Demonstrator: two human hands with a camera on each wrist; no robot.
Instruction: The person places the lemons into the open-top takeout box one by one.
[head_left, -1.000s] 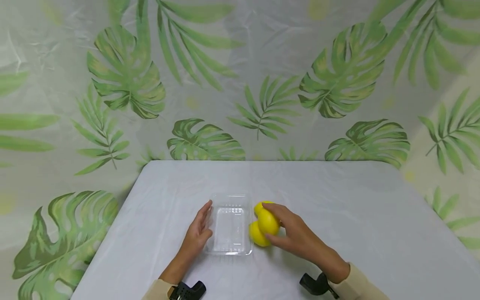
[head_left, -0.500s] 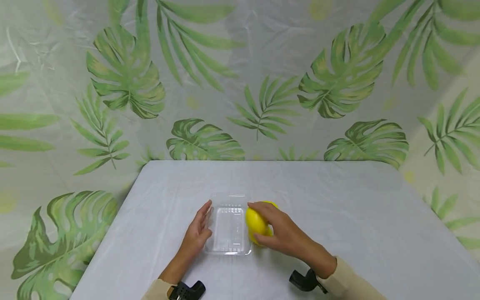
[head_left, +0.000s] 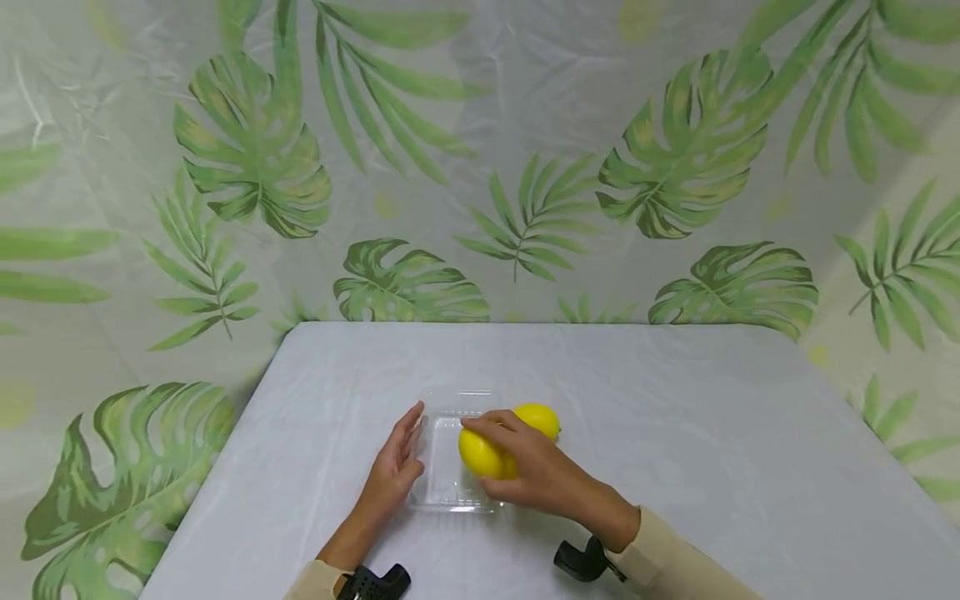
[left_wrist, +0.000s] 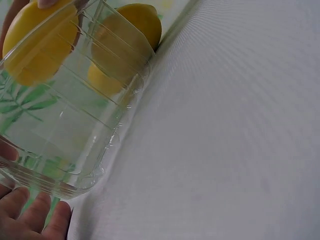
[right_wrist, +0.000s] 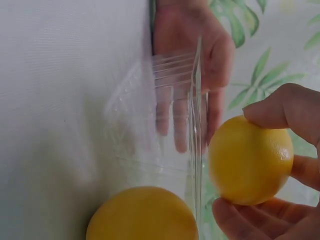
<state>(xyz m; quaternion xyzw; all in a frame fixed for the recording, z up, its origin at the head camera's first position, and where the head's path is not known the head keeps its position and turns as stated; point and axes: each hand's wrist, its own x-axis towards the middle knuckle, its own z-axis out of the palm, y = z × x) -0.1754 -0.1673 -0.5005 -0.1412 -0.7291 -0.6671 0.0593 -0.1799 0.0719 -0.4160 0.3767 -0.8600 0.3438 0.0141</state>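
A clear plastic container [head_left: 450, 483] stands on the white-covered table. My left hand [head_left: 397, 458] rests against its left side, fingers straight along the outer wall, as the right wrist view shows. A yellow lemon [head_left: 478, 454] is held over the container by my right hand [head_left: 536, 467], thumb and fingers around it; in the right wrist view this lemon [right_wrist: 250, 160] is above the rim. Outside the container's right wall lies a second lemon [head_left: 537, 419], partly behind the right hand. In the left wrist view a third lemon [left_wrist: 102, 80] shows through the plastic.
The table [head_left: 712, 433] has a white cloth and rounded far corners. Behind it hangs a leaf-printed backdrop [head_left: 540, 108]. A black wrist camera [head_left: 375, 581] is on the left wrist, and another black camera [head_left: 583, 560] is on the right.
My right hand has carried the gripped lemon leftward, from beside the container to over it, away from the other lemons. The left hand has stayed at the container's side.
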